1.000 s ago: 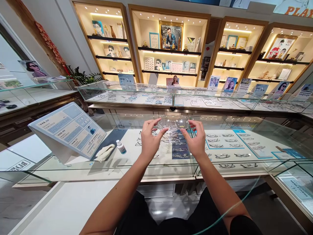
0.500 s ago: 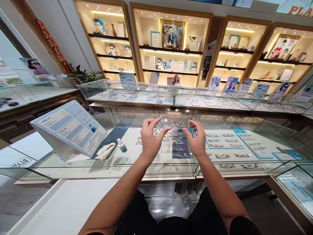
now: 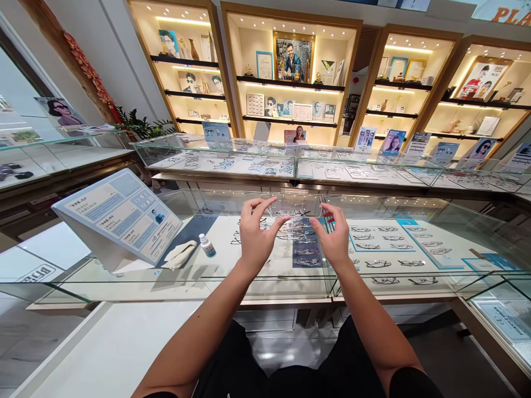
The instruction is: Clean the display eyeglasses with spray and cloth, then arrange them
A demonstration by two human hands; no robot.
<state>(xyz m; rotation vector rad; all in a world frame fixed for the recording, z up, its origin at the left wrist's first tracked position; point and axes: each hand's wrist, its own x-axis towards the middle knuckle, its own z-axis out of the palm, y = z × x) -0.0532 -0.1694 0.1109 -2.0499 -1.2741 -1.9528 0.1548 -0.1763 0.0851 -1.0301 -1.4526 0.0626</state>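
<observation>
A pair of eyeglasses (image 3: 310,210) with thin, nearly clear rims is held up above the glass counter (image 3: 199,290). My left hand (image 3: 259,232) pinches its left side between fingers and thumb. On the opposite side my right hand (image 3: 333,232) grips the other edge in the same way. The lenses are see-through, so their outline is faint against the frames displayed below. A small white bottle (image 3: 207,246) with a label stands on the counter left of my hands. Beside it lies a crumpled cream cloth (image 3: 180,255).
A large blue-and-white sign (image 3: 124,218) leans at the left of the counter. Rows of spectacle frames (image 3: 378,264) lie under the glass to the right. Farther back are another glass display case (image 3: 249,165) and lit shelves (image 3: 290,83).
Both hands keep their hold on the eyeglasses in almost the same place. The glints on the lenses have altered slightly, and the camera view has shifted a little.
</observation>
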